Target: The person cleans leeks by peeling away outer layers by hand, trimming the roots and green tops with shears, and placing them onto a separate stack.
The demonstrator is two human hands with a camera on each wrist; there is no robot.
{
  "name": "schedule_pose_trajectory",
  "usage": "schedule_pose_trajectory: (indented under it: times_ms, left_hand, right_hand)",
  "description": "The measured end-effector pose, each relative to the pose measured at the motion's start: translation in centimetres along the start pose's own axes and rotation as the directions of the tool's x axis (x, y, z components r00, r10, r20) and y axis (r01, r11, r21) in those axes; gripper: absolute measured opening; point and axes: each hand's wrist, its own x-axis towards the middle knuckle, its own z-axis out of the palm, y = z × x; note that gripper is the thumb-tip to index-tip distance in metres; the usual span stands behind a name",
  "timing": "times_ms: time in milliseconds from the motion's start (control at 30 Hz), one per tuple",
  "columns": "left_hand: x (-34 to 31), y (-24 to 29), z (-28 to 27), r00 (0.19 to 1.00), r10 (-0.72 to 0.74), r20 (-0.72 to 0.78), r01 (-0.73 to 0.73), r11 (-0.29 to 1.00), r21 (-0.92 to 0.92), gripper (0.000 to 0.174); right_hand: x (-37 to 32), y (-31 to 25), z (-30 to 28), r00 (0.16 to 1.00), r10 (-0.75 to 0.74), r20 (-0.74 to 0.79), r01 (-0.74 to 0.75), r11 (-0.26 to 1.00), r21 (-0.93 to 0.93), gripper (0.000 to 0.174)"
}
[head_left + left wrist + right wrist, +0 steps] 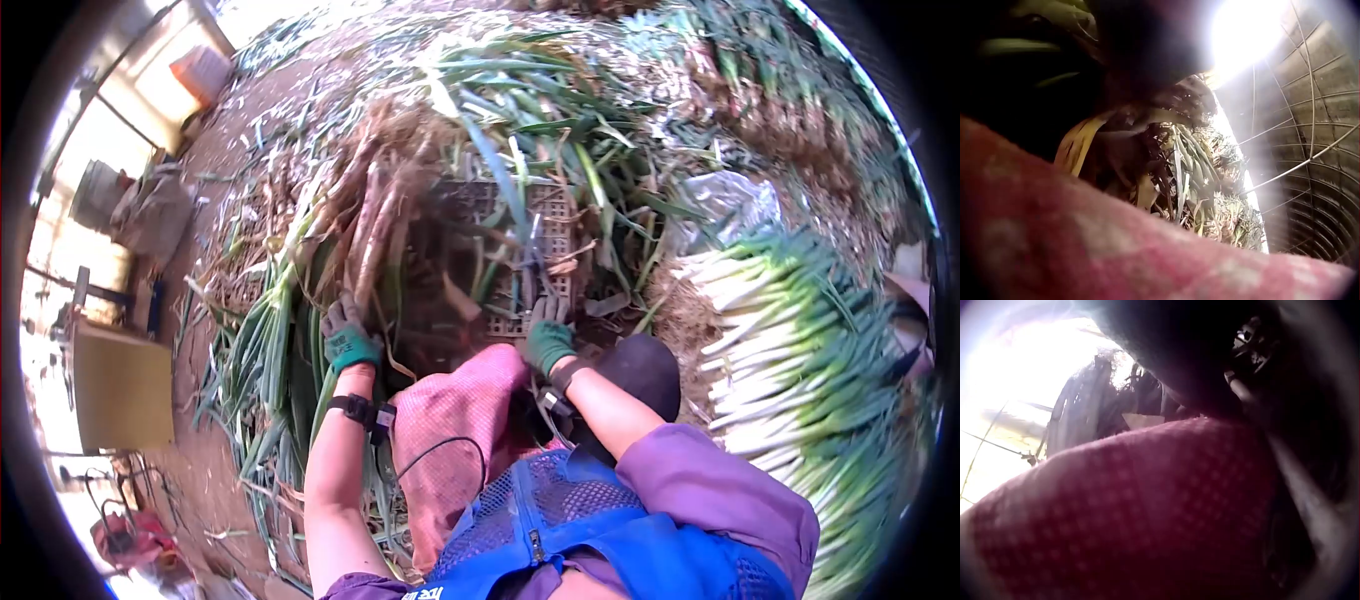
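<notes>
In the head view my left hand (350, 340), in a green glove with grey fingers, lies at the lower end of a bundle of unpeeled scallions (372, 225). Its fingers look straight and reach forward against the brown stalks; the roots point away from me. My right hand (549, 338), gloved alike, has its fingers stretched forward at the near edge of a plastic crate (556, 225). Loose leaves lie over the crate, one long blue-green leaf (490, 155) running down toward the right fingertips. Both wrist views are mostly filled by a pink checked cloth (1147, 250), and the fingers are hidden there.
To my right lie rows of cleaned scallions (770, 350), white ends toward me, beside a clear plastic bag (730, 205). More unpeeled scallions (760, 120) stand at the far right. Leaf scraps cover the ground, and a yellowish box (120, 385) stands at the left.
</notes>
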Motion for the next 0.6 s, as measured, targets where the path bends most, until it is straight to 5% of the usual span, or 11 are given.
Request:
schedule_pose_trajectory:
  times_ms: [67,100,133,200,267,333,400,467,500,533,600]
  left_hand:
    - [0.1,0.2,-0.1,0.996,-0.058,0.074,0.066,0.992,-0.104,0.100]
    - [0.0,0.1,-0.4,0.998,-0.039,0.047,0.046,0.987,-0.152,0.092]
    - [-0.1,-0.1,-0.6,1.000,0.013,0.025,-0.009,0.988,-0.151,0.088]
    - [-0.7,0.1,-2.0,0.993,0.115,-0.021,-0.117,0.983,-0.145,0.079]
    - [-2.0,0.4,-5.4,0.974,0.134,-0.184,-0.166,0.971,-0.171,0.060]
    - [-2.4,0.1,-10.2,0.983,0.118,-0.140,-0.142,0.974,-0.175,0.056]
    - [-3.3,0.5,-17.3,0.998,0.057,-0.027,-0.062,0.971,-0.230,0.049]
    - [-2.0,-2.0,-20.1,0.979,0.199,0.042,-0.129,0.768,-0.627,0.042]
    - [-2.3,-1.7,-22.4,0.961,0.219,0.168,-0.034,0.699,-0.715,0.038]
    - [-3.2,-1.4,-25.6,0.926,0.251,0.282,0.071,0.618,-0.783,0.038]
    - [-6.8,2.2,-29.1,0.861,0.395,0.319,0.086,0.506,-0.858,0.027]
  right_hand:
    - [0.3,2.5,4.9,0.997,-0.070,-0.024,0.066,0.988,-0.136,0.106]
    - [-0.5,2.6,3.7,0.999,0.050,-0.004,-0.049,0.989,0.136,0.111]
    - [-1.1,2.7,2.5,0.997,0.070,-0.012,-0.069,0.994,0.090,0.106]
    - [-0.6,4.1,2.2,0.959,0.164,0.230,-0.235,0.914,0.329,0.098]
    - [-1.7,5.0,0.0,0.972,0.116,0.203,-0.175,0.936,0.307,0.069]
    - [-1.1,6.4,1.7,0.980,-0.036,0.196,-0.027,0.950,0.310,0.042]
    - [-2.3,6.0,0.4,0.954,-0.082,0.287,-0.084,0.850,0.521,0.028]
    - [-4.2,5.2,-1.9,0.920,-0.229,0.318,-0.106,0.635,0.765,0.017]
    - [-5.1,6.1,-3.1,0.860,-0.511,0.003,0.404,0.684,0.608,0.014]
    - [-6.1,7.1,-4.4,0.597,-0.774,-0.212,0.797,0.541,0.268,0.011]
    - [-10.0,7.1,-7.6,0.841,-0.538,-0.066,0.272,0.313,0.910,0.010]
